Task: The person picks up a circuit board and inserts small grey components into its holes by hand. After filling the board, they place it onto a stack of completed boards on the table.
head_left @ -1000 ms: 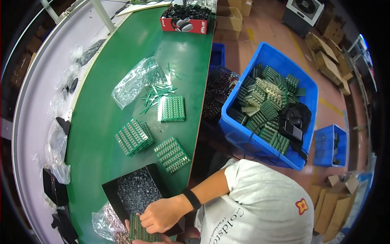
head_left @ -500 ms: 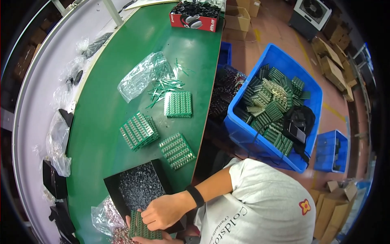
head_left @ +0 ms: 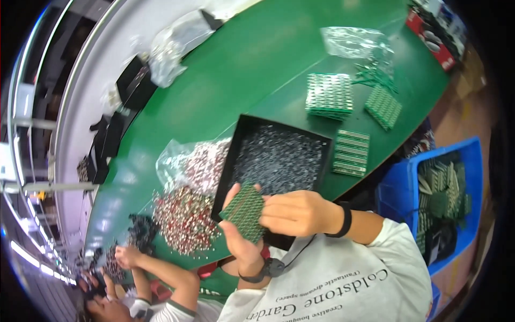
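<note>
A green circuit board panel (head_left: 244,213), covered in rows of small parts, is tilted above the near side of a black tray (head_left: 229,177). My left hand (head_left: 242,248) holds it from beneath, thumb along its near-left edge and fingertips showing past its far edge. My right hand (head_left: 295,213) is closed at the panel's right edge, its fingers bunched against it; anything small in the pinch is hidden. Many tiny dark and clear pieces (head_left: 281,161) fill the tray. Beyond it to the right lie a single panel (head_left: 351,153), a stack of panels (head_left: 329,95) and another pile of panels (head_left: 383,106).
Left of the tray are a heap of small red and silver parts (head_left: 185,222) and a clear bag (head_left: 171,161) of similar pieces. Green strips (head_left: 375,78) lie by a plastic bag (head_left: 354,42). A blue bin (head_left: 399,188) of panels stands right. A co-worker's hand (head_left: 127,257) works at lower left.
The view has swung left, bringing the red and silver heap and a co-worker into sight. Both hands stay on the panel, and more of my left hand now shows.
</note>
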A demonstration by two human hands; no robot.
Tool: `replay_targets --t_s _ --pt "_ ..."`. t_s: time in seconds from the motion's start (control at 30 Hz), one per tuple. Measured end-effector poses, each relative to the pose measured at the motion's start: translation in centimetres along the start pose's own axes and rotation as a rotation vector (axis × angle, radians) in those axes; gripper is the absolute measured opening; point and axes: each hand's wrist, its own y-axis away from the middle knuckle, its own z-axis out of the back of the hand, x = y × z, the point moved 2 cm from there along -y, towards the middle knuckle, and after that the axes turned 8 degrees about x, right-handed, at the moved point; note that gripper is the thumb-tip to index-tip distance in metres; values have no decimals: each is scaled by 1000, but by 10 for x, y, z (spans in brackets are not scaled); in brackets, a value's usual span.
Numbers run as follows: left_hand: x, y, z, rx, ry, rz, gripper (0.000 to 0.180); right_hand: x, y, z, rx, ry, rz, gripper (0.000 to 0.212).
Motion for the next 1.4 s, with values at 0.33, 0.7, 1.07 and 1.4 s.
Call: replay_targets --t_s 0.33,0.7,1.07,1.4 --pt "-4 3 9 11 46 -24 83 -7 -7 -5 -5 -131 -99 29" --pt "-3 5 9 46 -23 -40 84 -4 -8 -9 56 -53 -89 22" --pt "-4 5 7 67 18 -19 84 -3 -7 -6 38 -26 -75 20" --pt "-5 3 7 92 50 -40 83 -3 -7 -8 40 -30 -72 20"
